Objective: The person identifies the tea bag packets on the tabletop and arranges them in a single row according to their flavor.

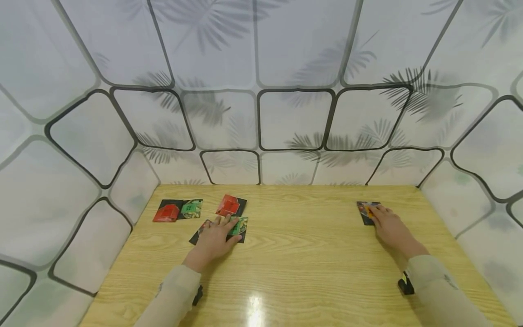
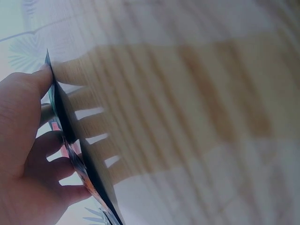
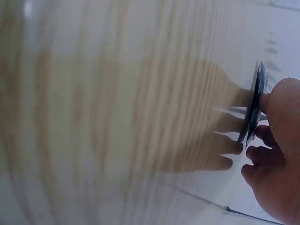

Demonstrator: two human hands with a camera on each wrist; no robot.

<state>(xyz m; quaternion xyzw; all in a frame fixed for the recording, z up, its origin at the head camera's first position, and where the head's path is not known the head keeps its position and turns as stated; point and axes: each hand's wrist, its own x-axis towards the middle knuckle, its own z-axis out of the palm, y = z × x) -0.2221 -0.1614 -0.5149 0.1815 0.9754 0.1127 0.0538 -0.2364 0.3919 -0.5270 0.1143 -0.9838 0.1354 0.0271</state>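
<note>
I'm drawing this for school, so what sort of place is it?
Probably an indoor work corner or booth: there's a wood-grain table, walls patterned with leaves and dark outlines along its back and sides, and colourful flat pieces lying on top.

Wood-grain table (image 1: 310, 268), light glare (image 1: 255, 311) on top; pale walls (image 1: 294, 120), dark outlines (image 1: 296, 90), grey leaves (image 1: 408, 96)

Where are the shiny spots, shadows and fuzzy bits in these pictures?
Head view: white glare on the table near the bottom edge; left wrist view: a finger-shaped shadow beside the left hand, with table grain blurring toward the right; right wrist view: another finger-shaped shadow beside the right hand, with grain hazy and soft toward the left.
</note>
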